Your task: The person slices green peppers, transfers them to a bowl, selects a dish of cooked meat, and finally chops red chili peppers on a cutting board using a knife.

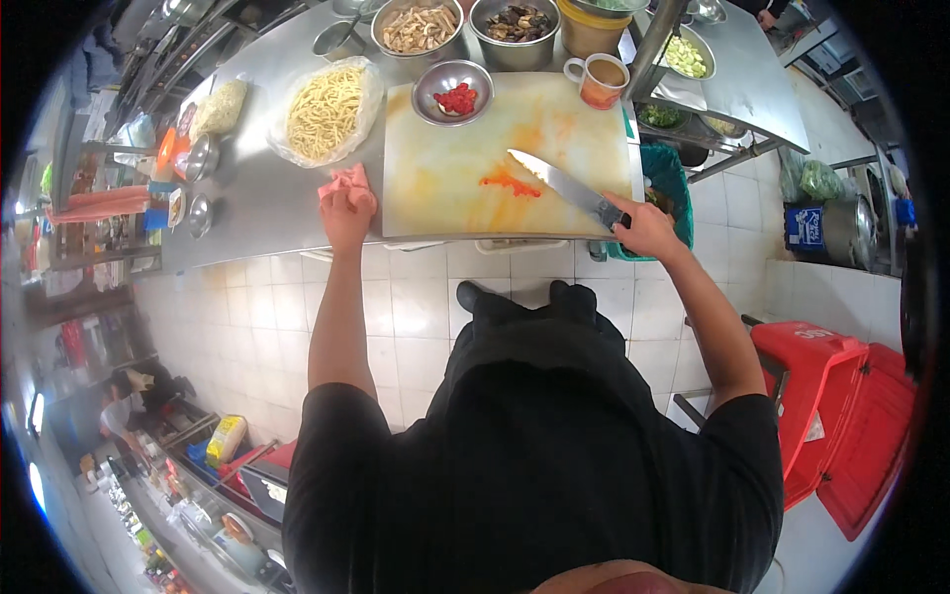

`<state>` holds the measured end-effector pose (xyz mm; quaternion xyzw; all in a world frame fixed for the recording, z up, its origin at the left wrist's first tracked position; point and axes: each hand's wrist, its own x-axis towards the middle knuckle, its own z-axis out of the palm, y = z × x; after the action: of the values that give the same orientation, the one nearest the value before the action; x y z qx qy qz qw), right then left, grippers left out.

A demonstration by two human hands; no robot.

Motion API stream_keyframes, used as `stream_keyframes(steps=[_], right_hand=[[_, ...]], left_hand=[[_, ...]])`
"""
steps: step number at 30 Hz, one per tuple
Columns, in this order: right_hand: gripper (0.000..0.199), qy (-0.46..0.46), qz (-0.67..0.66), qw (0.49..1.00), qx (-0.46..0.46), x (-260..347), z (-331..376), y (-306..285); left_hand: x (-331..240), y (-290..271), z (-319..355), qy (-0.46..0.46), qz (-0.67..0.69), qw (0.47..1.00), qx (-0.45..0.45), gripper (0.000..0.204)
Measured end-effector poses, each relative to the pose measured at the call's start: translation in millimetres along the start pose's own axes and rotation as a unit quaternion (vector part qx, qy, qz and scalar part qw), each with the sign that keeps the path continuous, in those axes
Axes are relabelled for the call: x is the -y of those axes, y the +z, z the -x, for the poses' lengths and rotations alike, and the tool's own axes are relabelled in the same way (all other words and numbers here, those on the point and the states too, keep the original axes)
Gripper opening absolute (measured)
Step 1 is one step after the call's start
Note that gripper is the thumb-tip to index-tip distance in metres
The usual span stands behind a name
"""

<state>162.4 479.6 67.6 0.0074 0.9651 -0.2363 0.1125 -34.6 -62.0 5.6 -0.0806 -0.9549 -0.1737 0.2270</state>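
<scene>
My right hand (pixel 647 228) is closed round the dark handle of a large kitchen knife (pixel 564 185) at the right side of the cutting board. Its blade lies low over the stained board (pixel 445 198), tip pointing far left, by a smear of chopped red pieces (pixel 512 184). On the steel counter left of the board, my left hand (pixel 348 220) grips a pink cloth (pixel 346 185). Just beyond that cloth sits a clear bag of thick noodles (pixel 325 114). A steel bowl with red pieces (pixel 453 94) stands on the board's far edge.
Pots of sliced pale food (pixel 420 28) and dark pieces (pixel 515 24) stand behind the board, with a measuring jug (pixel 600 79) at its far right corner. A green-lined bin (pixel 669 168) is below the right edge. An open red container (pixel 826 406) stands behind on my right.
</scene>
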Motion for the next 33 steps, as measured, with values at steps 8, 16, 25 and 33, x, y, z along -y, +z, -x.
stream_keyframes(steps=[8,16,25,33], right_hand=[[0.060,0.089,0.001,0.993,-0.078,-18,-28,-21],[0.058,0.063,-0.044,0.993,-0.086,-18,-19,-17],[0.056,-0.021,0.036,0.999,-0.033,-13,-17,-12],[0.055,-0.128,0.055,0.990,-0.010,-26,-37,6]], left_hand=[[14,-25,-3,-0.115,0.147,0.982,-0.008,0.023],[-31,-156,-20,-0.259,0.602,0.752,-0.067,0.031],[-94,-321,-13,-0.082,0.731,0.671,-0.096,0.053],[-126,-201,107,-0.035,0.883,0.455,0.108,0.045]])
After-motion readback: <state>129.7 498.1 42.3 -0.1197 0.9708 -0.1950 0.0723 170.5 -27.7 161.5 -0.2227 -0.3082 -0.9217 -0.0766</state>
